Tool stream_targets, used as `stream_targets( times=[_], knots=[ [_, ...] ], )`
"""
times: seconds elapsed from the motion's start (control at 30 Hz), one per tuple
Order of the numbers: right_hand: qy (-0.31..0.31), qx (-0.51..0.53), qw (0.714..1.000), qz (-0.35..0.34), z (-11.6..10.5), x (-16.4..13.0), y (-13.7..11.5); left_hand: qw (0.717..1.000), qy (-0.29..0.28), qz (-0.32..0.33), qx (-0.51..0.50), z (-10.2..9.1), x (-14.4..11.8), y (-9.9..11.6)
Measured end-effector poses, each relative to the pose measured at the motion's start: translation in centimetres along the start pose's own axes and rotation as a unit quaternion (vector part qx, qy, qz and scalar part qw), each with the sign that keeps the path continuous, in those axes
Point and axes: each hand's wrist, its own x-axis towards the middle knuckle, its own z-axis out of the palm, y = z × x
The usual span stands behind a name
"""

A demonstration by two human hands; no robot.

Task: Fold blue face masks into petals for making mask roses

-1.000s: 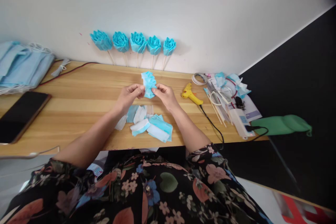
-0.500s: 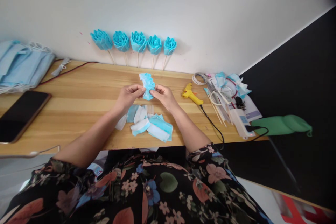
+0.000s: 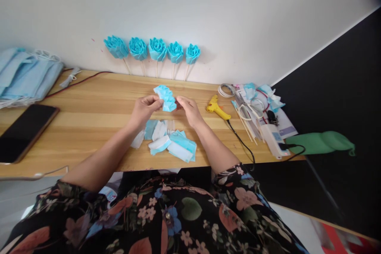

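Your left hand (image 3: 146,108) pinches the lower end of a pleated strip of light-blue folded mask fabric (image 3: 166,97), thumb and fingertips closed on it, and holds it just above the pale wooden tabletop (image 3: 89,107). Your right hand (image 3: 188,109) sits at the strip's three o'clock, fingers curled and touching its right edge; whether they actually grip the fabric I cannot tell. The strip tilts, its free end pointing toward eleven o'clock. At six o'clock from the strip, near the table's front edge, lies a loose heap of blue and white cut mask pieces (image 3: 169,141). At twelve o'clock, five finished blue fabric roses on thin wooden sticks (image 3: 156,49) lean against the white wall. A yellow glue gun (image 3: 216,106) with a black cord lies at three o'clock, just beyond your right hand. A black phone (image 3: 22,131) rests flat at eight o'clock, well apart, and a stack of light-blue face masks (image 3: 26,75) sits at nine o'clock near the table's left end.
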Motion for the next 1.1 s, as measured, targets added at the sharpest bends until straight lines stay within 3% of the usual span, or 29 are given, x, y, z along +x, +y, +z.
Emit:
stream_targets(
  times=[0.27, 0.43, 0.53, 0.63, 0.7, 0.77, 0.83, 1.0, 1.1],
  knots=[
    [0.024, 0.007, 0.998, 0.054, 0.5, 0.1, 0.1, 0.999, 0.045, 0.028, -0.006, -0.2, 0.1, -0.7],
    [0.032, 0.034, 0.997, 0.066, 0.6, 0.9, -0.4, 0.989, 0.020, 0.112, 0.095, -0.8, 0.7, -0.5],
    [0.000, 0.012, 0.998, 0.054, 0.7, 3.0, -1.4, 0.973, -0.016, 0.139, 0.184, -2.6, 1.4, 0.9],
    [-0.042, -0.029, 0.998, 0.022, 1.2, 6.1, -1.5, 0.948, -0.021, 0.111, 0.297, -5.6, 1.8, 2.8],
    [-0.070, -0.087, 0.993, 0.045, 1.5, 8.3, -0.5, 0.929, 0.000, 0.064, 0.364, -7.8, 1.9, 3.7],
    [-0.072, -0.190, 0.977, 0.070, 1.7, 10.1, 0.9, 0.908, 0.010, 0.033, 0.418, -9.8, 1.8, 4.1],
    [-0.049, -0.280, 0.958, 0.038, 1.6, 11.3, 2.4, 0.885, 0.009, 0.020, 0.466, -11.1, 1.8, 3.8],
    [-0.021, -0.313, 0.949, 0.024, 0.3, 11.2, 4.3, 0.837, -0.017, -0.027, 0.546, -12.4, 3.1, 1.8],
    [-0.027, -0.332, 0.943, 0.011, -0.3, 10.3, 4.4, 0.836, -0.036, -0.056, 0.545, -12.3, 4.9, 0.7]
  ],
)
